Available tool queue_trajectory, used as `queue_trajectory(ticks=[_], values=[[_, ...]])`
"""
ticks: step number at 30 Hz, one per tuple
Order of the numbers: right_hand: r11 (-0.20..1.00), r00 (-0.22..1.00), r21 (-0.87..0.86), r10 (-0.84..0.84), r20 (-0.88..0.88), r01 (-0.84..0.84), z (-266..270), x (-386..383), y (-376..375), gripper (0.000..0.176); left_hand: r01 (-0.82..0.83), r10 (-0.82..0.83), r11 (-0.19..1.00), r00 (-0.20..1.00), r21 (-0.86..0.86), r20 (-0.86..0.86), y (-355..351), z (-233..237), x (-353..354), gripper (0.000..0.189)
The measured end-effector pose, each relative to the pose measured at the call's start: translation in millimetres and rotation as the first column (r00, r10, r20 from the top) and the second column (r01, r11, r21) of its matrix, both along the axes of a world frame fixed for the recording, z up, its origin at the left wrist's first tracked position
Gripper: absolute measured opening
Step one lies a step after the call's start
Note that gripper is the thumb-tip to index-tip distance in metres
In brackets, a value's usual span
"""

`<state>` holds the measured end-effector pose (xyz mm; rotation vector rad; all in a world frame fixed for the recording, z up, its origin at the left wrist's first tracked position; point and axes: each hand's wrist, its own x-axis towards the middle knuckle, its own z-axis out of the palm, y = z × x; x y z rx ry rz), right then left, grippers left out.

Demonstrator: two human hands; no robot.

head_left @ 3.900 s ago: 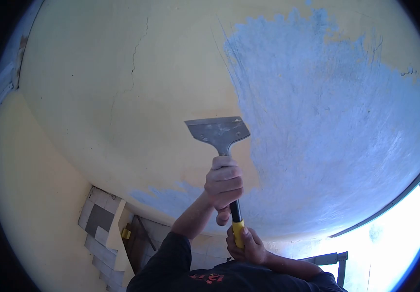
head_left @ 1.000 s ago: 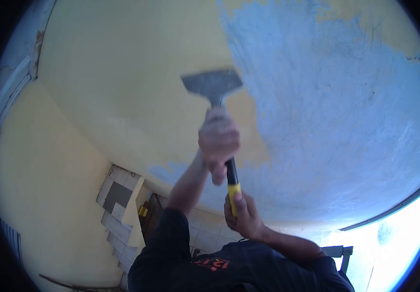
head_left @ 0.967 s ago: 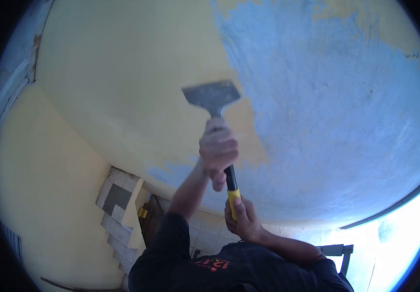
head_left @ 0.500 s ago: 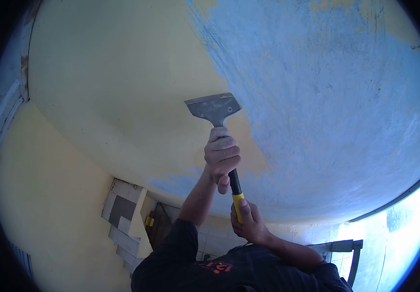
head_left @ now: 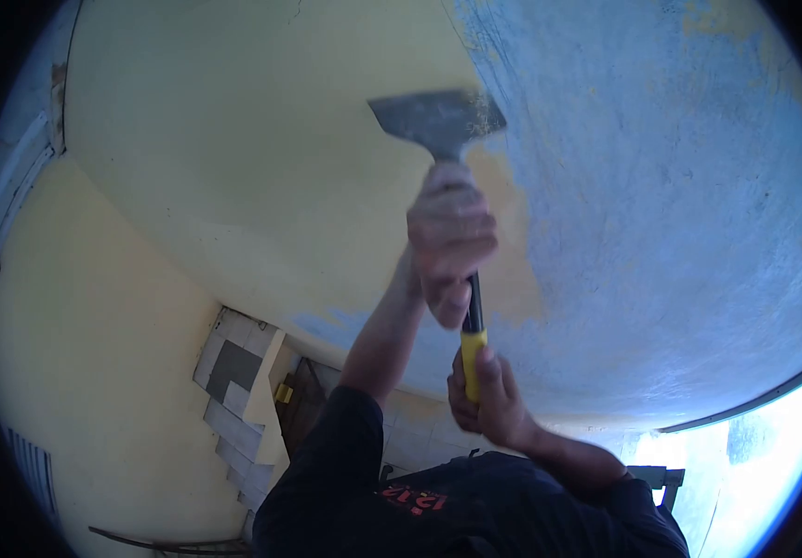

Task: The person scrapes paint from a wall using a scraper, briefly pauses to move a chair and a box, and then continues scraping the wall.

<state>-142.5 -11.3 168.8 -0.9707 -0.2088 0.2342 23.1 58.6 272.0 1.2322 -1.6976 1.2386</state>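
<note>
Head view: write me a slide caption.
One hand near the blade, the other hand on the yellow grip: a scraper held before a yellow-and-blue surface.

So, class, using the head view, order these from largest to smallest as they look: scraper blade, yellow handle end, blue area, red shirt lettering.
1. Blue area
2. Scraper blade
3. Yellow handle end and red shirt lettering: too alike to rank, with fingers covering part of the handle end.
</note>
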Motion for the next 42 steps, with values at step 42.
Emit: queue_trajectory(ticks=[42], values=[[0.966, 0.97, -0.2, -0.119, 0.211, 0.162, -10.9, -7.5, -13.3, 0.049, -0.009, 0.02, 0.989, 0.997, -0.147, 0.073, -6.6, -4.8, -15.1, 0.061]])
